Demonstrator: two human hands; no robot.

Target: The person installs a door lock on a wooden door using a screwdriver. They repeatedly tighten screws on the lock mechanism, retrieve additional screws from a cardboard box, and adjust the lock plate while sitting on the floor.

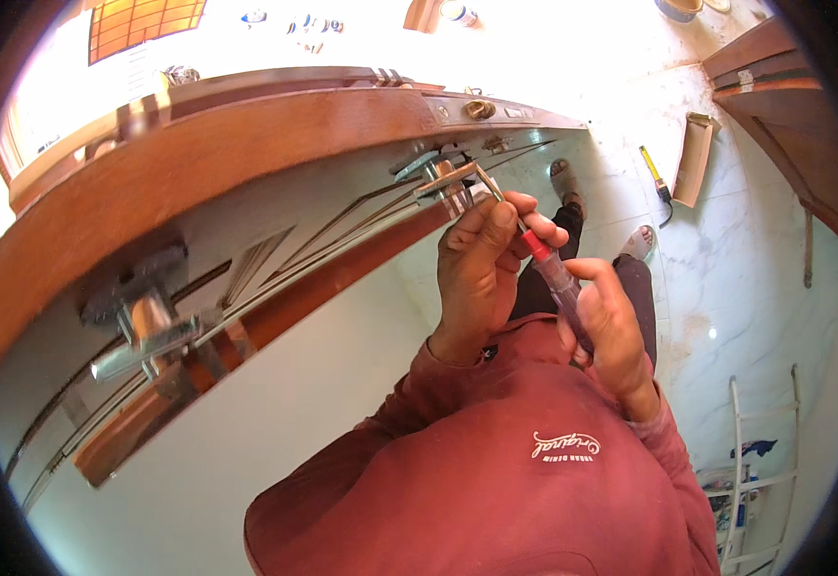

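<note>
My right hand point(606, 312) is wrapped round the clear handle of a screwdriver point(561, 284) with a red collar. My left hand point(479, 264) pinches its thin metal shaft between thumb and fingers. Beyond those fingertips, a narrow metal end slants up to a shiny metal mount point(445, 180) on the door point(198, 144). Exactly where it meets the mount is too small to tell. This mount carries one end of a long wooden pull handle point(333, 278). A second metal mount point(153, 331) stands at the handle's other end, nearer on the left.
A brass-coloured lock knob point(479, 109) sits on the door's edge. On the pale tiled floor lie a yellow tape measure point(651, 168) and an open cardboard box point(694, 161). A white metal rack point(765, 480) stands at the lower right, below brown wooden panels point(784, 125).
</note>
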